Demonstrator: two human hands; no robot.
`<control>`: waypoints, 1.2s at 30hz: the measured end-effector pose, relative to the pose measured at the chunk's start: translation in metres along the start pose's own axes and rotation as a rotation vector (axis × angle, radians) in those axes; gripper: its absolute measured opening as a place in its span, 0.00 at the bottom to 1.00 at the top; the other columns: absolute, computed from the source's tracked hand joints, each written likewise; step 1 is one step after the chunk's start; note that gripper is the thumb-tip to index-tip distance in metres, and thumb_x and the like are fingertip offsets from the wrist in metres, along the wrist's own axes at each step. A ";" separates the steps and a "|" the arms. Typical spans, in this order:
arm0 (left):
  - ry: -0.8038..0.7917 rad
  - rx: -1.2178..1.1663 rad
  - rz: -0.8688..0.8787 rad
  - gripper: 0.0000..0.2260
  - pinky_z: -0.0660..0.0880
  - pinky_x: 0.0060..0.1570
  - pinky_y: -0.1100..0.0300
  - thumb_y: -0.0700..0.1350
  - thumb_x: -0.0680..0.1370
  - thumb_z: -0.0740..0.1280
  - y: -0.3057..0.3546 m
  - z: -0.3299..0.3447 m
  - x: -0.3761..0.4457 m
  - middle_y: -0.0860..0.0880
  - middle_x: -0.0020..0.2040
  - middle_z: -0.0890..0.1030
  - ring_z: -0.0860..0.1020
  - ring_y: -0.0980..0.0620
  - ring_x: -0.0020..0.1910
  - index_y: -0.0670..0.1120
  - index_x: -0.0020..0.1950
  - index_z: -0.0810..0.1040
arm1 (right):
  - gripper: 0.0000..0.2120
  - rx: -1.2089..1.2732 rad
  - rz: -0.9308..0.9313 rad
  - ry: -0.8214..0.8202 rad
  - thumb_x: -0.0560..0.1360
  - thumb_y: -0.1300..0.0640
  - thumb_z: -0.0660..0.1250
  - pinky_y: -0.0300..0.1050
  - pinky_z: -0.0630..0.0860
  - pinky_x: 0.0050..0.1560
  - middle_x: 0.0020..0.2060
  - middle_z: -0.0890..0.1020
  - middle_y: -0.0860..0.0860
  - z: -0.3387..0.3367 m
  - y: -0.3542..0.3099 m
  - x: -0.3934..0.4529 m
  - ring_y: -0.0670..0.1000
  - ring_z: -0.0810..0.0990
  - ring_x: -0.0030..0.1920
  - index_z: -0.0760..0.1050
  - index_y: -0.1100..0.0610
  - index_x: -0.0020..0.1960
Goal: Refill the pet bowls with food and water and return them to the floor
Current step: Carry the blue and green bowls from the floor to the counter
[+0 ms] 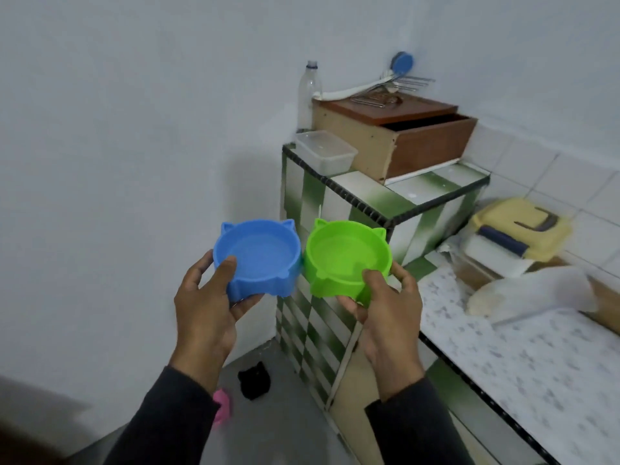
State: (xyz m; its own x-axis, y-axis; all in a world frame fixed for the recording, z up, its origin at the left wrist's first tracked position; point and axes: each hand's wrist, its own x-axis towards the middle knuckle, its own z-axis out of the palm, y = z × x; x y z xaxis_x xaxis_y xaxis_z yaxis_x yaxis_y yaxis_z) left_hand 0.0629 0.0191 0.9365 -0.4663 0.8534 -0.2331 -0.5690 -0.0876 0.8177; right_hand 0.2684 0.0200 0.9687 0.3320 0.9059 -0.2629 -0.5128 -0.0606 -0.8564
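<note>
The left hand [204,297] grips the blue bowl [258,258]; the right hand [385,303] grips the green bowl [347,260]. Both bowls are held in the air, touching and apparently empty. Filling appears pending; next, set them on the surface [536,357].

blue bowl [258,256], green bowl [349,260], green-white striped tile counter [432,196]

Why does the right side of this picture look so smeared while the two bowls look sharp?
Head view: the blue cat-eared plastic bowl and green cat-eared plastic bowl are crisp in the left hand and right hand; the yellow container at the right edge is streaked with blur; light is soft and even, without glare.
</note>
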 end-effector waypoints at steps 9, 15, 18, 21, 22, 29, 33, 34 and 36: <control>-0.195 0.106 -0.132 0.17 0.84 0.44 0.45 0.43 0.78 0.73 -0.030 0.013 -0.053 0.48 0.65 0.78 0.81 0.43 0.59 0.52 0.67 0.78 | 0.20 0.053 -0.108 0.245 0.78 0.65 0.68 0.56 0.84 0.41 0.54 0.79 0.55 -0.075 -0.012 -0.065 0.56 0.83 0.50 0.72 0.52 0.67; -0.343 0.143 -0.210 0.18 0.84 0.40 0.48 0.42 0.79 0.73 -0.061 0.041 -0.107 0.47 0.63 0.81 0.84 0.45 0.57 0.47 0.68 0.77 | 0.19 0.087 -0.199 0.398 0.78 0.65 0.68 0.58 0.85 0.41 0.53 0.79 0.57 -0.141 -0.034 -0.106 0.57 0.83 0.50 0.72 0.54 0.67; -0.401 0.159 -0.253 0.19 0.84 0.39 0.48 0.42 0.79 0.73 -0.080 0.057 -0.138 0.46 0.64 0.81 0.83 0.45 0.58 0.47 0.69 0.76 | 0.19 0.123 -0.235 0.470 0.78 0.65 0.68 0.52 0.83 0.37 0.54 0.80 0.59 -0.177 -0.047 -0.126 0.57 0.83 0.48 0.72 0.54 0.67; -0.461 0.194 -0.280 0.17 0.84 0.38 0.49 0.42 0.79 0.72 -0.100 0.074 -0.175 0.47 0.64 0.81 0.82 0.44 0.59 0.49 0.67 0.77 | 0.19 0.133 -0.269 0.542 0.78 0.65 0.68 0.52 0.83 0.37 0.54 0.79 0.59 -0.216 -0.061 -0.147 0.59 0.83 0.51 0.71 0.53 0.67; -0.480 0.203 -0.289 0.16 0.84 0.38 0.49 0.42 0.79 0.72 -0.107 0.080 -0.189 0.47 0.64 0.81 0.83 0.44 0.59 0.49 0.67 0.77 | 0.19 0.136 -0.283 0.565 0.78 0.65 0.68 0.52 0.83 0.37 0.54 0.79 0.59 -0.230 -0.066 -0.155 0.59 0.83 0.51 0.71 0.53 0.67; -0.645 0.216 -0.397 0.17 0.83 0.41 0.46 0.43 0.78 0.74 -0.163 0.111 -0.309 0.48 0.63 0.82 0.83 0.44 0.58 0.52 0.66 0.79 | 0.20 0.186 -0.371 0.704 0.78 0.65 0.68 0.54 0.84 0.38 0.54 0.80 0.60 -0.344 -0.106 -0.225 0.59 0.84 0.51 0.71 0.54 0.67; -0.725 0.224 -0.464 0.20 0.84 0.43 0.45 0.43 0.78 0.74 -0.193 0.123 -0.386 0.47 0.63 0.82 0.83 0.44 0.59 0.52 0.69 0.77 | 0.19 0.194 -0.416 0.780 0.78 0.66 0.67 0.55 0.84 0.39 0.53 0.81 0.59 -0.412 -0.127 -0.270 0.58 0.84 0.50 0.71 0.54 0.67; -0.745 0.227 -0.474 0.19 0.84 0.42 0.45 0.43 0.78 0.74 -0.201 0.125 -0.404 0.47 0.63 0.82 0.83 0.44 0.59 0.52 0.68 0.77 | 0.19 0.203 -0.423 0.796 0.78 0.66 0.67 0.55 0.84 0.39 0.54 0.81 0.59 -0.428 -0.131 -0.281 0.58 0.84 0.51 0.71 0.54 0.67; -0.779 0.240 -0.491 0.17 0.84 0.43 0.44 0.43 0.78 0.73 -0.216 0.130 -0.440 0.47 0.62 0.82 0.83 0.44 0.58 0.53 0.66 0.78 | 0.20 0.214 -0.437 0.828 0.78 0.66 0.67 0.54 0.84 0.39 0.54 0.80 0.58 -0.458 -0.139 -0.302 0.58 0.83 0.52 0.71 0.53 0.67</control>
State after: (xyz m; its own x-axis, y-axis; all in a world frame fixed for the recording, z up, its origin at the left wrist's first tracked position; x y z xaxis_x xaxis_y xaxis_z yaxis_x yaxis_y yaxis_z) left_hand 0.4790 -0.2708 0.9303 0.4198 0.8770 -0.2336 -0.3865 0.4056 0.8283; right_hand 0.6021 -0.4373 0.9631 0.9401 0.2419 -0.2400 -0.3173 0.3647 -0.8754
